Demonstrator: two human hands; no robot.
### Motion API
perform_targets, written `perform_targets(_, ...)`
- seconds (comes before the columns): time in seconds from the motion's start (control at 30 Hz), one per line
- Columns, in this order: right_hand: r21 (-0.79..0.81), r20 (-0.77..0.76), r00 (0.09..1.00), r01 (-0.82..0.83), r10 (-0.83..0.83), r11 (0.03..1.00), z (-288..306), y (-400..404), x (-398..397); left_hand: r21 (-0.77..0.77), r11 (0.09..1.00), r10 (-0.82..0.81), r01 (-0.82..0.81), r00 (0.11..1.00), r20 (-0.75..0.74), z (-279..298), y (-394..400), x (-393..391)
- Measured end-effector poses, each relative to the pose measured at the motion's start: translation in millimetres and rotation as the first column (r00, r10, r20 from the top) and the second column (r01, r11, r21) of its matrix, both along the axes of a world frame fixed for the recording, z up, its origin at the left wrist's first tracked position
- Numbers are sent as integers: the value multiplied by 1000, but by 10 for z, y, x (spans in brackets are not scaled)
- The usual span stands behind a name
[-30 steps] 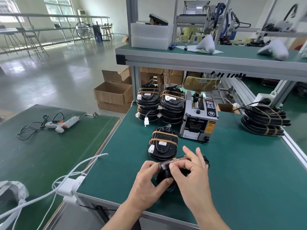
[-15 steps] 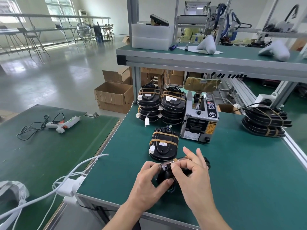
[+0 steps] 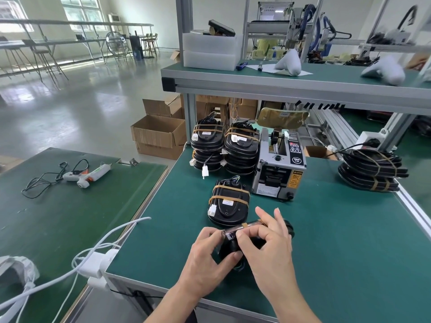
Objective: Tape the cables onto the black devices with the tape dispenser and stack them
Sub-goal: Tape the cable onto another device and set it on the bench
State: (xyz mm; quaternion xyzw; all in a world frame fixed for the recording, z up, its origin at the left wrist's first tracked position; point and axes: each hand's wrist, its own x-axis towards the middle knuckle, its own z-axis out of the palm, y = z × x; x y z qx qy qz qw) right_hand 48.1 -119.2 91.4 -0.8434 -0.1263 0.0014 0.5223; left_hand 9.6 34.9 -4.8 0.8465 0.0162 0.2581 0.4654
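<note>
Grip: your left hand (image 3: 205, 259) and right hand (image 3: 268, 248) both pinch the black device (image 3: 233, 247).
Risk: tape strip (image 3: 245, 226) above your fingertips could wrinkle if pressed unevenly.

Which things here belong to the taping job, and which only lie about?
For the job:
- device in both hands, with left hand and right hand
- taped device
- two stacks
- tape dispenser

Lying about:
- glue gun
- cardboard boxes
- white foam blocks
</note>
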Motion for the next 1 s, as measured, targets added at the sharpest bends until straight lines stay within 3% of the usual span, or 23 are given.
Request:
perform_targets(0.33,29,-33,999,-2,3,1000,57,10,3,6,1000,7,-7,1000,-5,-23,12,15)
perform_targets(1.0,-62,11,999,36,-35,997,2,58,-29,-9,1000,-14,14,1000,16,-55,21,28)
